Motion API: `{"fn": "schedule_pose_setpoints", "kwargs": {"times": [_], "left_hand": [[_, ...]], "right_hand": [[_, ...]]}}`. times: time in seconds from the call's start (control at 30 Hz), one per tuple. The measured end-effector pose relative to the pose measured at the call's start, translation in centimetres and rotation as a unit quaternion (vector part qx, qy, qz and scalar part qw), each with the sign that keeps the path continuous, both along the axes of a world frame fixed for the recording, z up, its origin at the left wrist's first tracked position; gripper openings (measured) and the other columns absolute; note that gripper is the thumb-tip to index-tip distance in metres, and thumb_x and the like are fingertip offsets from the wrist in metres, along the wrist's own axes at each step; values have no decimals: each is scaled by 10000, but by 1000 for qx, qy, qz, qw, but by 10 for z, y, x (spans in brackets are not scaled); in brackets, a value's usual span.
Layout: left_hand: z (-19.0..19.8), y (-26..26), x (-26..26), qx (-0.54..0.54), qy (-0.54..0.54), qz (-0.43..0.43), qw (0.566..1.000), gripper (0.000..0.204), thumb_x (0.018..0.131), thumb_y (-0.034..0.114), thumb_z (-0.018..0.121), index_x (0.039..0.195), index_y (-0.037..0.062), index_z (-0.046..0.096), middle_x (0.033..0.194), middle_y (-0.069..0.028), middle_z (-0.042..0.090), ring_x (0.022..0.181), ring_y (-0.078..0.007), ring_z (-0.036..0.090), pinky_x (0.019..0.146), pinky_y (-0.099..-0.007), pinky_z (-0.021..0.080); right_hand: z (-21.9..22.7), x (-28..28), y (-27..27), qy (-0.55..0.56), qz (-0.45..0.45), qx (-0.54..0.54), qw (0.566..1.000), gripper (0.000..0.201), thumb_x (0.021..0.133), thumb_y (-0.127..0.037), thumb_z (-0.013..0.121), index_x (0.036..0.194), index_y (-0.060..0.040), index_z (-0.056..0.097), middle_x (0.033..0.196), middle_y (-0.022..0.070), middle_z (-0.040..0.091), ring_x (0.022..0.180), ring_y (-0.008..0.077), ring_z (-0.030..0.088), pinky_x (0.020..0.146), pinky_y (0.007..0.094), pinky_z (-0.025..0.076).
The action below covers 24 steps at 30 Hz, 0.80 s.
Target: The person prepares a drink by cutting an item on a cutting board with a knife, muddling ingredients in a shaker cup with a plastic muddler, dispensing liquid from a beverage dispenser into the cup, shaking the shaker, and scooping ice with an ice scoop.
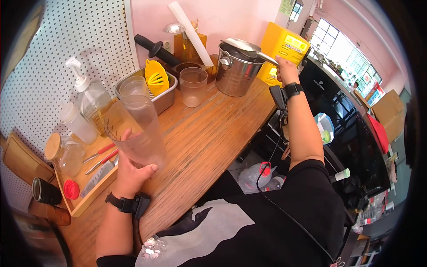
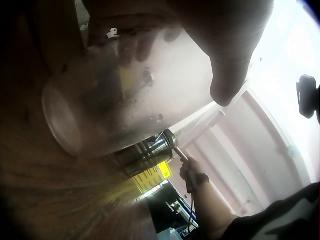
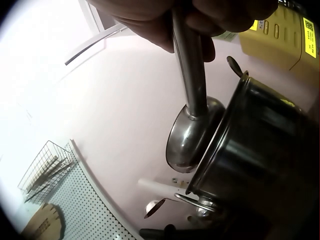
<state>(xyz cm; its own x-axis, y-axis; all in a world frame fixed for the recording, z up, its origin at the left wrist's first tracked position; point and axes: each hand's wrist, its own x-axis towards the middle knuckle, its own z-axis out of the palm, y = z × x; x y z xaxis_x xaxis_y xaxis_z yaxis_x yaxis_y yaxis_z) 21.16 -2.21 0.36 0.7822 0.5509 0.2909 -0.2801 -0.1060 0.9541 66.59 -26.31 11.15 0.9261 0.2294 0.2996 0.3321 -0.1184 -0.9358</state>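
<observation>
My left hand [image 1: 132,175] grips a clear plastic measuring cup [image 1: 150,144] with scale marks, held close over the wooden table. In the left wrist view the thumb lies along the side of this cup [image 2: 175,95], and fingers show through its wall. At the far right end of the table my right hand [image 1: 287,72] grips the handle of a metal ladle [image 1: 242,43]. The ladle's round bowl [image 3: 187,142] is at the rim of a steel bucket [image 1: 235,75] with ring handles. What lies inside the bucket is hidden.
A steel pan [image 1: 167,103] holds a yellow strainer [image 1: 156,76] and a clear cup; another clear cup [image 1: 193,89] stands beside it. Left is a wooden tray [image 1: 84,205] with knives and bottles, including a pump bottle [image 1: 91,95]. A yellow box [image 1: 278,44] stands behind the bucket.
</observation>
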Motion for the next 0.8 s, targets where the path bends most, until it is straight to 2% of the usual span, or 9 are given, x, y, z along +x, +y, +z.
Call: {"fn": "schedule_pose_setpoints", "kwargs": {"times": [0.13,0.2,0.33,0.4,0.43,0.53,0.67,0.73,0.8], "left_hand": [[-1,-1,0,7,-4,15,1000,1106,604,218,855,1455,53,168,1324,-124,405,1228,-254,447,1025,-397,389],[-1,0,-2,38,9,12,999,1083,602,178,846,1449,38,186,1325,-130,410,1229,-248,446,1032,-384,378],[7,-1,-3,73,25,40,996,1052,595,143,839,1439,32,220,1326,-120,425,1230,-230,446,1038,-360,366],[14,-2,-3,59,15,18,998,1018,597,128,836,1427,31,253,1320,-109,447,1231,-213,444,1043,-341,356],[17,-3,-4,58,23,16,998,998,601,127,833,1419,30,270,1308,-103,467,1230,-210,446,1047,-343,351],[18,-4,-5,62,24,17,998,997,604,136,839,1416,24,271,1310,-110,469,1235,-218,444,1055,-346,345],[15,-3,-4,73,19,21,997,1009,603,154,851,1417,24,270,1330,-116,460,1250,-227,438,1061,-349,341],[15,-2,-3,78,20,20,997,1044,597,176,865,1424,2,251,1356,-146,444,1272,-247,425,1069,-353,336],[10,1,-3,97,19,33,995,1060,598,187,867,1427,-12,237,1365,-162,436,1280,-257,420,1074,-355,331]], "right_hand": [[6,-33,-1,6,24,87,996,282,889,-341,612,743,-114,530,543,-34,395,394,82,353,371,238,269],[16,-48,-3,-23,47,81,995,283,906,-339,614,744,-126,524,559,-31,414,406,71,349,375,216,258],[46,-80,-2,-43,182,81,979,247,951,-299,551,844,-77,551,559,-36,377,437,70,346,396,206,262],[67,-109,2,-53,252,65,964,267,950,-287,550,783,-79,557,573,-27,416,458,62,359,426,216,268],[74,-110,1,-59,297,53,952,276,956,-279,540,816,-44,580,576,-26,420,460,64,362,435,214,268],[95,-127,9,-103,339,4,935,296,953,-286,545,912,-5,627,577,-36,420,468,53,361,440,205,272],[121,-148,19,-142,380,-41,913,290,950,-272,549,934,3,641,587,-38,444,479,40,360,450,194,274],[134,-157,23,-222,393,-92,888,282,947,-256,553,964,6,655,617,-37,491,495,27,358,459,184,273],[148,-179,30,-307,344,-124,879,280,946,-264,556,955,-6,666,662,-44,529,509,14,347,465,179,262]]}}
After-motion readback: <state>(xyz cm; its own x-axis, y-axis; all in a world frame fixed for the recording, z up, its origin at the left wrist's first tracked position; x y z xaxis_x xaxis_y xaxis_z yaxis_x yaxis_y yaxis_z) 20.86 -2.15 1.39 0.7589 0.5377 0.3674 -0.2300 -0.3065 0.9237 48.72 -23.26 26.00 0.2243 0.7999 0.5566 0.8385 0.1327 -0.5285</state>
